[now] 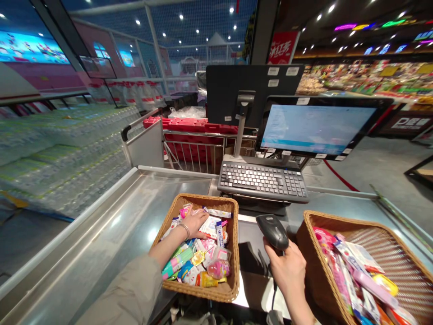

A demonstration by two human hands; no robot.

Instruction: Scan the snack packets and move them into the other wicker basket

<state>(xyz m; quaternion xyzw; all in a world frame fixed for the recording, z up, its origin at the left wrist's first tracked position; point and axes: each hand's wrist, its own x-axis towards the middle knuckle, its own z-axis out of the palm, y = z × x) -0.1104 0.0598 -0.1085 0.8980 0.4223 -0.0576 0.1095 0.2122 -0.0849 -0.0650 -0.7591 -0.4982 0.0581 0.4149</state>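
Observation:
My left hand (194,223) reaches into a brown woven basket (235,253) and lies over packaged goods, its fingers stretched out. Around it in the basket are a white packet (210,227), a blue-and-white stick packet (220,234), a pink-purple toy-like container (218,269) and a teal package (177,262). What lies beneath the palm is hidden. In my right hand (287,266) is a black barcode scanner (273,231), gripped by its handle, with its head pointing away from me. The scanner hangs over the counter between two baskets.
A second woven basket (306,253) with packets and a pink item stands at the right. Behind the scanner are a keyboard (260,178) and a lit monitor (318,128). A metal counter (118,239) stretches left, with a shopping cart (192,149) beyond and stacked bottles (61,153) farther left.

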